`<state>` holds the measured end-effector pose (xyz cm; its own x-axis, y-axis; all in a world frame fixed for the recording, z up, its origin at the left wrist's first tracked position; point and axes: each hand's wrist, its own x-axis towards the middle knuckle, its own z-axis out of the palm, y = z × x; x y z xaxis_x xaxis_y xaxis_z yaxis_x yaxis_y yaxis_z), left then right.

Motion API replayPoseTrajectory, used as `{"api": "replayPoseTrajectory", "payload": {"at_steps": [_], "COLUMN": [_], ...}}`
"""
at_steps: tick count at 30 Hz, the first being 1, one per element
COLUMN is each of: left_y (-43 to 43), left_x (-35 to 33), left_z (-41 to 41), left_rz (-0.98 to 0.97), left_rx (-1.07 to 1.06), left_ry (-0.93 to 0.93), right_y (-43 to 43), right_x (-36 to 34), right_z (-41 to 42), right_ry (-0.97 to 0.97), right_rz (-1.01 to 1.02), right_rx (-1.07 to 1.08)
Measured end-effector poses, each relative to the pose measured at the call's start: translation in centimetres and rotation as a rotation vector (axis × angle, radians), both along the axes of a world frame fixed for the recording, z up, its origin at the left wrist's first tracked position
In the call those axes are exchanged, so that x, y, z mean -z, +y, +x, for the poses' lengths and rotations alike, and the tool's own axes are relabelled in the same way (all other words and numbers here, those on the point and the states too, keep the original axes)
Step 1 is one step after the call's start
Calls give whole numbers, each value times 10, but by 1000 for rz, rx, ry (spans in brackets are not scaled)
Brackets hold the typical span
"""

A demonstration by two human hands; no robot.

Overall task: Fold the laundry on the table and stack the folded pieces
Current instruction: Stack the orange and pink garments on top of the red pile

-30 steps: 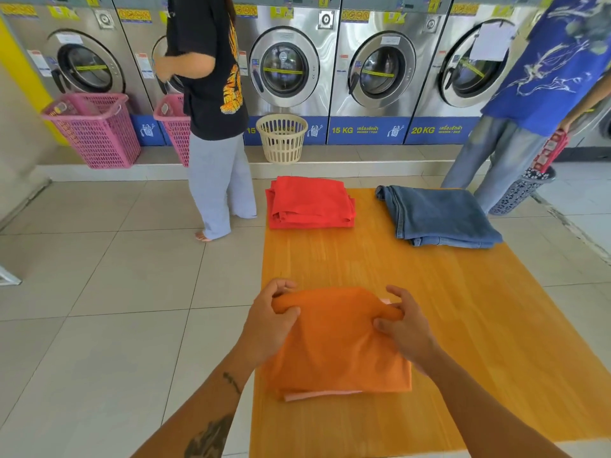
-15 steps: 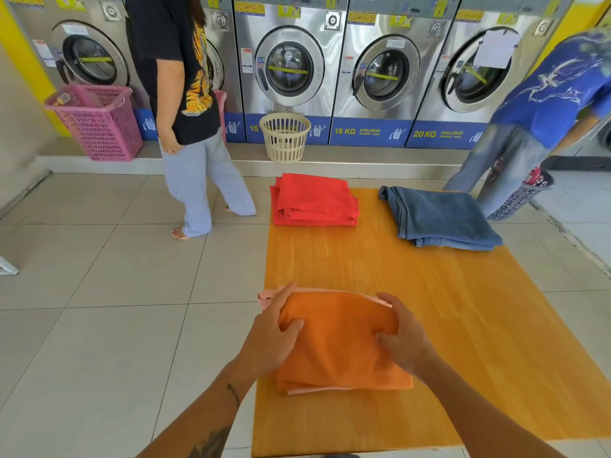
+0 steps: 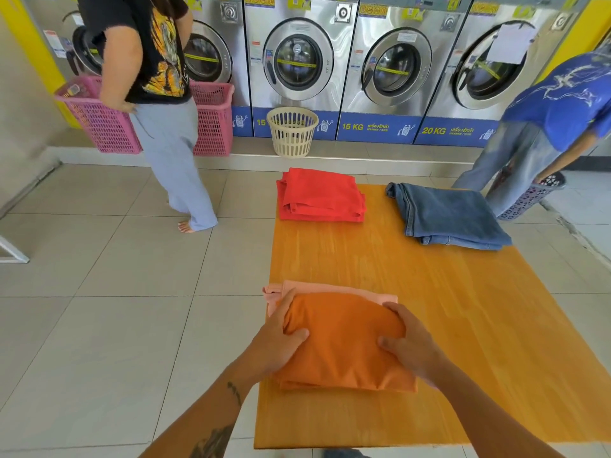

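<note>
The orange folded garment (image 3: 344, 342) now sits on top of the pale pink piece (image 3: 330, 288), whose far edge shows beyond it where a second ago only a sliver showed at the near side; the bystander in the black shirt (image 3: 148, 54) has turned from the machines to face into the room.

A row of steel front-loading washing machines (image 3: 297, 61) lines the far wall of a laundromat. In front of them stands a wooden table (image 3: 463, 325) on a pale tiled floor (image 3: 99, 325). The bystander in black and grey trousers stands at the left between two pink laundry baskets (image 3: 211, 120); a second person in a blue shirt (image 3: 568, 97) bends at the right over a dark basket (image 3: 535, 196). A cream round basket (image 3: 292, 130) stands at the foot of the machines.

On the table's far side lie folded blue jeans (image 3: 449, 216) at the right and a folded red stack (image 3: 320, 196) at the far left corner, well apart from the near pile.

At the near left of the table, the left hand (image 3: 277, 345) clamps the orange garment's left edge, thumb on top and fingers curled around it. The right hand (image 3: 413, 348) grips the right edge the same way, thumb pressed on the cloth.
</note>
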<state>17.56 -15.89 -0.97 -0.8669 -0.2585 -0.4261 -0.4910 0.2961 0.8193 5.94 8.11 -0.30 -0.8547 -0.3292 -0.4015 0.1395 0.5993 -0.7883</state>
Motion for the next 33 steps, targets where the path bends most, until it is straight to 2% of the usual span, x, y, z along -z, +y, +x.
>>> {"api": "replayPoseTrajectory", "payload": {"at_steps": [4, 10, 14, 19, 26, 33], "left_y": [-1, -4, -18, -33, -61, -77], "left_x": [-1, -5, -17, -41, -68, -56], "left_z": [0, -5, -12, -36, -95, -158], "left_rz": [91, 104, 138, 186, 65, -81], "left_rx": [-79, -71, -91, -139, -184, -222], "left_ry": [40, 74, 134, 246, 289, 228], "right_y": [-3, -9, -10, -24, -63, -89], "right_x": [-7, -10, -25, -50, -67, -35], "right_z": [4, 4, -14, -51, -112, -169], "right_ry": [3, 45, -19, 10, 19, 72], "right_rz": [-111, -142, -238, -305, -370, -333], "right_rx": [38, 91, 109, 85, 60, 50]}}
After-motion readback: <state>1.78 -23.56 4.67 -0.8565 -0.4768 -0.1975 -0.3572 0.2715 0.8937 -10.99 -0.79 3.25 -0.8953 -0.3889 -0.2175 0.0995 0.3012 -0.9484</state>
